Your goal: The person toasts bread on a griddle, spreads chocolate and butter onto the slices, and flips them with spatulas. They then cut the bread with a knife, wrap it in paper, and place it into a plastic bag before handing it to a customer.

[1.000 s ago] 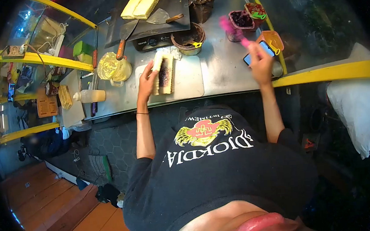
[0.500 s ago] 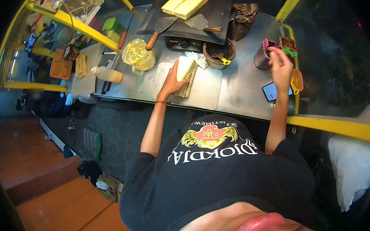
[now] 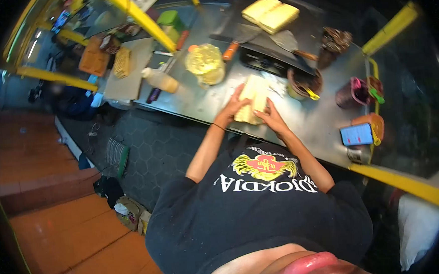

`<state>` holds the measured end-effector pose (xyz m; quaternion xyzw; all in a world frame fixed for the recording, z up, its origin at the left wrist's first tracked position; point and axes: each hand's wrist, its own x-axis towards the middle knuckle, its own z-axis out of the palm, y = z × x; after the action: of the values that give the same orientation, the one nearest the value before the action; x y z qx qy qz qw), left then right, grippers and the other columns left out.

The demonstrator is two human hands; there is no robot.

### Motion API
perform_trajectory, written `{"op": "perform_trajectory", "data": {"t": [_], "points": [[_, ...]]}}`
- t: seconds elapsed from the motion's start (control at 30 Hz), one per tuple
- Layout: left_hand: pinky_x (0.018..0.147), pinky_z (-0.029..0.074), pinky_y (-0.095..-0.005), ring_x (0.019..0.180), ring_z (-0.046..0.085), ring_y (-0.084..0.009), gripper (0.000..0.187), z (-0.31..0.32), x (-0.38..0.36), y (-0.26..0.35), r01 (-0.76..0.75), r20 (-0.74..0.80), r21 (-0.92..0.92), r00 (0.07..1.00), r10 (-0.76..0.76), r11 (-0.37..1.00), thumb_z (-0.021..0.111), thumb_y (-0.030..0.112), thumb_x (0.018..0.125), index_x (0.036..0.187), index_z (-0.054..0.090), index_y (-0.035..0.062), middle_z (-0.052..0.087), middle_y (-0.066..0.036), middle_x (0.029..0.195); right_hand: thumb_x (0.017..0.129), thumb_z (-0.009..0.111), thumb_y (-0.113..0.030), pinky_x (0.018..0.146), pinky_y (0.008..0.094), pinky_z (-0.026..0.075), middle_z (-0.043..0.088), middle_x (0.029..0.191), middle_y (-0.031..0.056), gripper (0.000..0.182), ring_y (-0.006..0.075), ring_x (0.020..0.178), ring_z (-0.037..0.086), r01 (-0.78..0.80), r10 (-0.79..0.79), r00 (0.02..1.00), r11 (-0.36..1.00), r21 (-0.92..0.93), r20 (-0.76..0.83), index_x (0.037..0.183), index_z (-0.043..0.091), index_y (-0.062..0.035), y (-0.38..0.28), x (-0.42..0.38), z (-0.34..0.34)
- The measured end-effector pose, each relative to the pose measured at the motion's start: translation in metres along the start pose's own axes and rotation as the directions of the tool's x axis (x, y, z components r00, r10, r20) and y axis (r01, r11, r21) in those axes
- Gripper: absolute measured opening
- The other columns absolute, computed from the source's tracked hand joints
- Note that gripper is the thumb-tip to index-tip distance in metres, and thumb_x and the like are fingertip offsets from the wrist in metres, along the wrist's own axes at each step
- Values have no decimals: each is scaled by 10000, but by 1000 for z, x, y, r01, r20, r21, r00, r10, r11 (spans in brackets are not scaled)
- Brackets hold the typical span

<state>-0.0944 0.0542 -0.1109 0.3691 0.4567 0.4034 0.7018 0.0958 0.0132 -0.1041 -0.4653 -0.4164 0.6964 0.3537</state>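
Note:
A pale yellow block of bread (image 3: 252,96) is held between my two hands over the front part of the metal counter (image 3: 187,106). My left hand (image 3: 235,106) grips its left side with curled fingers. On the other side, near the front end, my right hand (image 3: 274,117) presses with fingers and thumb. Behind it, two more bread slabs (image 3: 271,14) lie side by side on a black griddle (image 3: 243,27). A spatula with an orange handle (image 3: 231,51) and a second spatula (image 3: 286,40) rest on the griddle.
Left of the bread stand a tub of yellow spread (image 3: 205,65) and a squeeze bottle (image 3: 160,80). To the right are a brown pot (image 3: 297,89) with a yellow-handled utensil, a dark red container (image 3: 351,94) and a phone (image 3: 356,134). Yellow frame bars (image 3: 403,181) edge the stall.
My right hand has left the dark red container and come leftward onto the bread. The bread has turned, so its layered side shows less. The camera view has shifted.

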Motion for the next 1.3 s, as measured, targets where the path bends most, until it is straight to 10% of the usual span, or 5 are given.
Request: {"op": "perform_trajectory", "data": {"t": [0.37, 0.63, 0.87, 1.1, 1.3], "points": [[884, 558, -369, 1017, 668, -206, 472, -45, 23, 7, 533, 418, -393, 830, -371, 749, 579, 187, 910, 1330, 477, -2, 632, -134, 1205, 863, 647, -103, 992, 355, 448, 525, 1314, 138, 618, 247, 1176, 541, 71, -41, 950, 994, 86, -311, 1400, 349, -35, 4, 19, 27], [792, 539, -285, 907, 646, -131, 506, -53, 27, 27, -57, 294, 303, 955, -37, 951, 658, 310, 924, 1279, 515, -21, 641, -83, 1120, 898, 577, -105, 990, 369, 459, 541, 1302, 121, 520, 245, 1169, 556, 161, 9, 900, 923, 351, -436, 1382, 395, -49, 12, 7, 43], [697, 525, -295, 805, 643, -154, 533, -75, 55, -8, 99, 369, 198, 914, -168, 975, 665, 319, 928, 1253, 481, -61, 688, -112, 952, 952, 566, -199, 999, 356, 454, 549, 1308, 107, 496, 227, 1173, 559, 190, 57, 902, 838, 511, -428, 1390, 406, -28, 27, 4, 42], [602, 498, -298, 636, 643, -159, 337, -131, -7, 57, -200, 272, 727, 962, -8, 657, 574, 301, 956, 890, 681, -12, 696, -107, 739, 915, 614, -181, 780, 359, 517, 668, 994, 173, 395, 276, 873, 663, -359, -108, 845, 611, -706, -523, 1259, 560, 5, -63, -15, 36], [614, 494, -307, 575, 615, -183, 375, -153, -55, 80, 24, -22, 790, 1000, -10, 612, 663, 379, 905, 863, 676, 6, 678, -83, 700, 848, 708, -174, 629, 379, 494, 646, 815, 167, 384, 296, 653, 604, 354, -460, 882, 497, -792, 105, 1189, 615, -24, -159, 48, 143]]}}
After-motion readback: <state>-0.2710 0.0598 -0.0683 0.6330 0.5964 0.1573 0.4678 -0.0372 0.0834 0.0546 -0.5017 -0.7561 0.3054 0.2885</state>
